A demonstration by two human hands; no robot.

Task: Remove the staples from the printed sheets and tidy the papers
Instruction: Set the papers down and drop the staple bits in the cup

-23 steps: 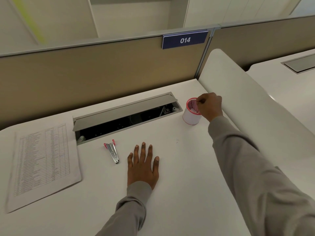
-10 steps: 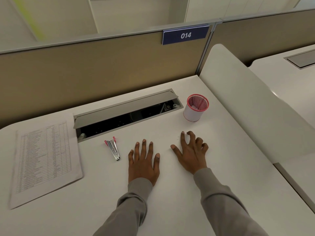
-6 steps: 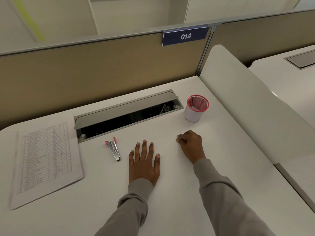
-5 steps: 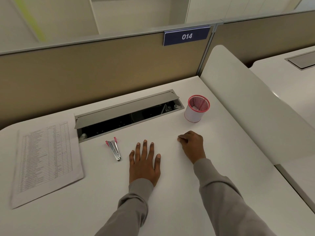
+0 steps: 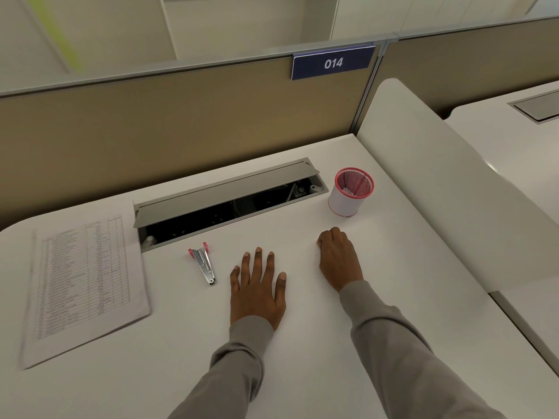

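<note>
A stack of printed sheets (image 5: 84, 285) lies at the desk's left edge. The metal staple remover (image 5: 205, 266) with pink handles lies on the desk just left of my left hand (image 5: 257, 291). That hand rests flat, fingers straight and spread. My right hand (image 5: 337, 258) sits on the desk below the cup, fingers curled, its tips pinched together against the surface. Whatever the fingertips pinch is hidden; a tiny staple-like speck lay at that spot earlier. A white cup with a pink mesh rim (image 5: 344, 204) stands at the back right.
An open grey cable hatch (image 5: 230, 204) runs across the desk behind the hands. A tan partition (image 5: 181, 122) closes off the back. A white rounded side panel (image 5: 438, 182) borders the desk on the right, with another desk beyond it.
My right hand came back from the cup, spread its fingers on the desk, then curled them into a pinch. The left hand, the papers and the remover have stayed put.
</note>
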